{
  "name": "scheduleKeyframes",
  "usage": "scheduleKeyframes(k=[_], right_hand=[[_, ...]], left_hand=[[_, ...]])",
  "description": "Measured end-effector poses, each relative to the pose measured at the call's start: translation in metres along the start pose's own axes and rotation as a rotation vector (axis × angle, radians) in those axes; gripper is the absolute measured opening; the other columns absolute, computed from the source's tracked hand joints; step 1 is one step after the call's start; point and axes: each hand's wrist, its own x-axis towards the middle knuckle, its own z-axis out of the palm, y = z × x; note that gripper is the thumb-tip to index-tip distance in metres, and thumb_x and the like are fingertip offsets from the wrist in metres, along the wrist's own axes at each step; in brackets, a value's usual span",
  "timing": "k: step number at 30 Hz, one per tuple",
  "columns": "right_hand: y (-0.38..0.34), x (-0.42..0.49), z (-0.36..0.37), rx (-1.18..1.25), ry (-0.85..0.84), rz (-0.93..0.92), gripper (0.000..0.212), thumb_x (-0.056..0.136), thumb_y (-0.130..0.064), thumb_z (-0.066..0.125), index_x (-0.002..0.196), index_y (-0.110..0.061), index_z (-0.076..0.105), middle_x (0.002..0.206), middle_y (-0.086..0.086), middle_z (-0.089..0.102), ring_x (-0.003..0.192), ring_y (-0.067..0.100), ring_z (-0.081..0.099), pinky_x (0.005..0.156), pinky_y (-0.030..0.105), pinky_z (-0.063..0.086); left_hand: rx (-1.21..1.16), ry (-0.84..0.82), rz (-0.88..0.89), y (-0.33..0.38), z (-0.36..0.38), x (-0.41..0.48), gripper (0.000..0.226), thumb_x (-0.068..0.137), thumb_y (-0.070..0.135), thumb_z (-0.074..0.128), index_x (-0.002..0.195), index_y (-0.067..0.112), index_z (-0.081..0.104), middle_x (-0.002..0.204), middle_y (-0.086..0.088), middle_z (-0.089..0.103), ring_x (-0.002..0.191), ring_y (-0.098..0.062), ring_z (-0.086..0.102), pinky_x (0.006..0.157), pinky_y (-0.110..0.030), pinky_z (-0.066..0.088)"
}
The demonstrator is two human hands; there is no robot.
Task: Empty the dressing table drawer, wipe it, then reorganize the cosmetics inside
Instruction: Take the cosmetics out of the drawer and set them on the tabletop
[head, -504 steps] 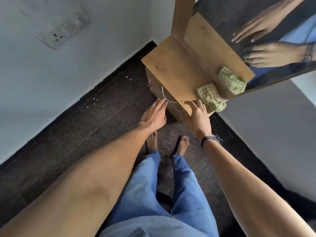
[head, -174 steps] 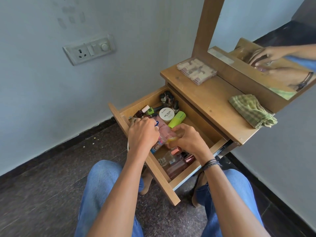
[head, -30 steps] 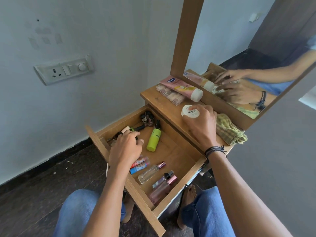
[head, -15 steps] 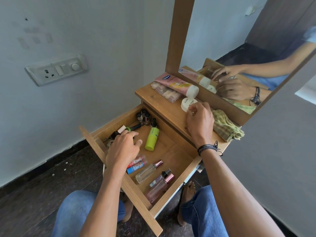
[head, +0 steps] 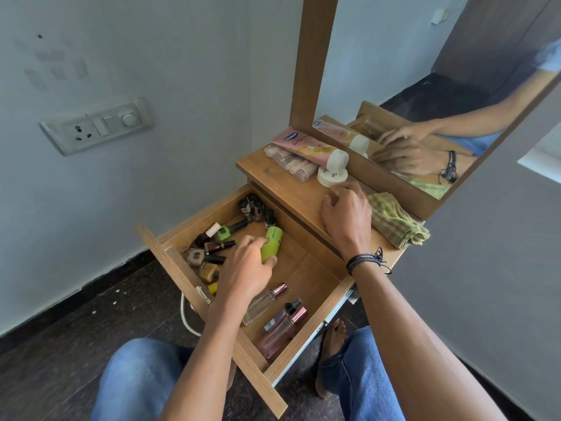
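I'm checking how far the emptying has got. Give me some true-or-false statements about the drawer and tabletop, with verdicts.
1. The left hand grips the green bottle in the drawer. True.
2. The drawer is empty. False: nail polishes and spray bottles lie inside.
3. The white jar stands on the tabletop. True.
4. The right hand holds the cloth. False: it grips nothing; the cloth lies beside it.
5. The pink tube lies in the drawer. False: it lies on the tabletop.
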Motion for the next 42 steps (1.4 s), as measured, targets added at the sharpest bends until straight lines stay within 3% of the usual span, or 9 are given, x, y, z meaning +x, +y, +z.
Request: scheduleKeyframes(k=[3,8,16,21,29,37,42], right_hand=[[0.001,0.001,0.0,-0.016,-0.014,0.003,0.026,0.096,-0.018,0.055,0.108,-0.005,0.074,0.127,0.013,0.06,0.113,0.032,0.055,0.091,0.034,0.043],[0.0,0.001,0.0,-0.007,-0.021,0.014,0.028,0.096,-0.021,0.055,0.112,-0.007,0.073,0.127,0.014,0.06,0.116,0.033,0.053,0.095,0.035,0.042],[-0.001,0.001,-0.001,0.022,-0.014,0.045,0.027,0.094,-0.02,0.054,0.103,-0.004,0.075,0.126,0.014,0.063,0.114,0.033,0.056,0.091,0.034,0.042],[-0.003,-0.002,-0.002,0.031,0.046,0.01,0.025,0.093,-0.018,0.052,0.091,-0.004,0.072,0.114,0.01,0.061,0.105,0.028,0.054,0.077,0.026,0.034],[-0.005,-0.007,-0.001,-0.03,0.094,-0.163,0.023,0.094,-0.017,0.057,0.093,-0.001,0.074,0.105,0.009,0.062,0.102,0.028,0.053,0.074,0.026,0.034],[-0.004,-0.007,0.0,-0.025,0.091,-0.193,0.023,0.094,-0.018,0.058,0.095,-0.004,0.075,0.105,0.007,0.063,0.101,0.027,0.054,0.077,0.023,0.032],[-0.005,-0.011,0.0,-0.03,0.081,-0.269,0.018,0.093,-0.017,0.06,0.093,-0.006,0.075,0.101,0.007,0.064,0.098,0.027,0.054,0.074,0.027,0.04]], left_hand=[[0.029,-0.024,0.017,0.001,0.007,0.0,0.054,0.099,0.04,0.06,0.148,0.025,0.046,0.149,0.004,0.039,0.128,-0.022,0.049,0.089,-0.032,0.046],[0.043,-0.104,-0.02,-0.003,0.01,0.0,0.05,0.098,0.041,0.06,0.147,0.035,0.047,0.156,0.002,0.031,0.133,-0.026,0.044,0.102,-0.044,0.048],[0.109,-0.211,-0.071,-0.004,0.011,-0.002,0.054,0.099,0.043,0.058,0.15,0.04,0.041,0.162,-0.006,0.026,0.148,-0.032,0.022,0.114,-0.055,0.031],[0.212,-0.215,-0.058,-0.007,0.013,0.001,0.056,0.099,0.046,0.056,0.152,0.038,0.038,0.153,-0.005,0.044,0.144,-0.03,0.027,0.11,-0.05,0.03],[0.196,-0.146,-0.022,-0.007,0.011,0.001,0.053,0.097,0.04,0.062,0.147,0.038,0.045,0.146,-0.008,0.05,0.138,-0.029,0.034,0.106,-0.048,0.036],[0.06,0.126,0.046,-0.001,0.004,-0.004,0.042,0.094,0.025,0.069,0.133,0.031,0.053,0.13,-0.009,0.063,0.122,-0.027,0.053,0.091,-0.034,0.047],[-0.007,0.268,0.08,-0.001,0.0,-0.004,0.035,0.089,0.019,0.073,0.12,0.031,0.061,0.117,-0.001,0.07,0.106,-0.023,0.06,0.075,-0.027,0.043]])
